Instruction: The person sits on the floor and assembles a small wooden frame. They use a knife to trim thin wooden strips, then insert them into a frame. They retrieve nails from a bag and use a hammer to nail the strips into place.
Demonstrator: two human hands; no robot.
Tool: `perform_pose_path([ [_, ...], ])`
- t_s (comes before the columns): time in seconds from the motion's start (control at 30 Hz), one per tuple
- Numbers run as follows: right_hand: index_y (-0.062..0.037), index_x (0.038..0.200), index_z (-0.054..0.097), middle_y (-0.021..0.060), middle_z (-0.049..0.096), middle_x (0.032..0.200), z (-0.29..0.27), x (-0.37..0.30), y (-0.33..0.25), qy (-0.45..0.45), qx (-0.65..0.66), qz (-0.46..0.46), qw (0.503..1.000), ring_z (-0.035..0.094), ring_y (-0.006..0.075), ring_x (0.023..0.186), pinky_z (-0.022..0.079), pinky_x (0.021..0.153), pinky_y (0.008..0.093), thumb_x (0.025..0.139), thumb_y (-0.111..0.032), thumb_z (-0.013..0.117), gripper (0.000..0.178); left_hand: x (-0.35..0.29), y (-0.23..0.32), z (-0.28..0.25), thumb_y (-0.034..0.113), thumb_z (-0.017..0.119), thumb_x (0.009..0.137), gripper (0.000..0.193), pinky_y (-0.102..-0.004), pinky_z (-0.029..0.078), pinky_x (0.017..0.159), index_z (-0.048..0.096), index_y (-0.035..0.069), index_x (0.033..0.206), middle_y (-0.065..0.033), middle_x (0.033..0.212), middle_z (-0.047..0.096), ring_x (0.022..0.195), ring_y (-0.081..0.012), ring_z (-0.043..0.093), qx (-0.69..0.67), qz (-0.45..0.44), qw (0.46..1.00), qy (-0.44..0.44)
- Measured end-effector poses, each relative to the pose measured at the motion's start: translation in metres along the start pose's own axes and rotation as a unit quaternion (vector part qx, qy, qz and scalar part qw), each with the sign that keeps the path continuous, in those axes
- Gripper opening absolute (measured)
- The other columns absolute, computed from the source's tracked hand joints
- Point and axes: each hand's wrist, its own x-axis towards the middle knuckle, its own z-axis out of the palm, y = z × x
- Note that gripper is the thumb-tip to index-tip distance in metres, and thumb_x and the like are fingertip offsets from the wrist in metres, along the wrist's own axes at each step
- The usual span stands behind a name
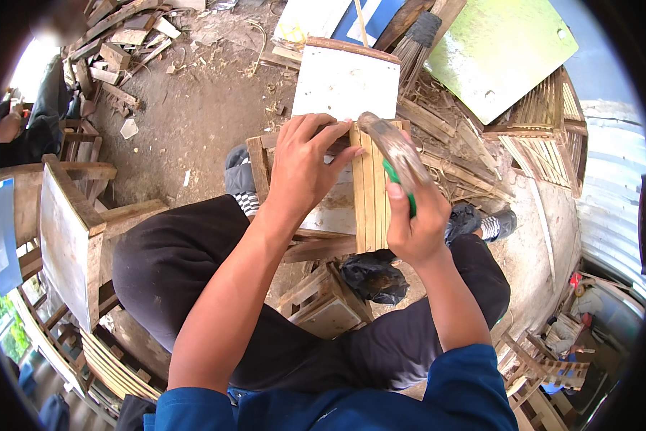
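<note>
Dirt ground (186, 115) lies below; left fingers (330, 134), slightly parted, touch wooden slats (370, 194); right fingers (399, 210) clasp a hammer (398, 147).

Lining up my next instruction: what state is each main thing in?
Wooden slats: side by side
Green-and-brown tool: gripped
Right hand: closed around the tool
Left hand: fingers bent; any pinch unclear
Black plastic bag: crumpled
White board: speckled
Wood scraps: heaped

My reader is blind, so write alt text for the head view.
A right hand grips a hammer-like tool above wooden slats; the left hand is at their far end. Beyond are a white board, and scrap wood on a dirt floor.
</note>
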Motion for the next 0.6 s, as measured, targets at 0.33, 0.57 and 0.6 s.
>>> perform_pose_path([
  [0.33,0.0086,0.143,0.055,0.0265,0.063,0.14,-0.005,0.0041,0.0006,0.012,-0.068,-0.032,0.997,0.073,0.0424,0.106,0.062,0.086,0.0424,0.101,-0.002,0.054,0.043,-0.0002,0.0011,0.0014,0.01,0.086,0.078,0.038,-0.0452,0.048,0.102,0.078,0.006,0.115,-0.009,0.115,0.072,0.111,-0.0318,0.066,-0.006,-0.014,1.0,-0.008],
  [0.57,0.0047,0.148,0.051,0.0286,0.063,0.139,0.0011,0.0036,-0.0005,-0.104,-0.062,0.055,0.991,0.073,0.0381,0.09,0.062,0.076,0.0415,0.102,-0.004,0.055,0.048,0.0007,0.0014,0.0014,0.022,0.088,0.08,0.037,-0.0444,0.049,0.098,0.079,0.008,0.113,-0.0094,0.106,0.07,0.106,-0.0304,0.065,0.006,0.005,1.0,0.002],
  [0.6,0.0039,0.149,0.052,0.0282,0.063,0.139,0.0018,0.0053,-0.0005,-0.097,-0.054,0.057,0.992,0.073,0.0371,0.088,0.062,0.074,0.0418,0.101,-0.004,0.055,0.048,0.0007,0.0017,0.0015,0.022,0.088,0.08,0.037,-0.0444,0.049,0.098,0.079,0.008,0.113,-0.0093,0.106,0.07,0.106,-0.0303,0.065,0.001,0.002,1.0,0.004],
])
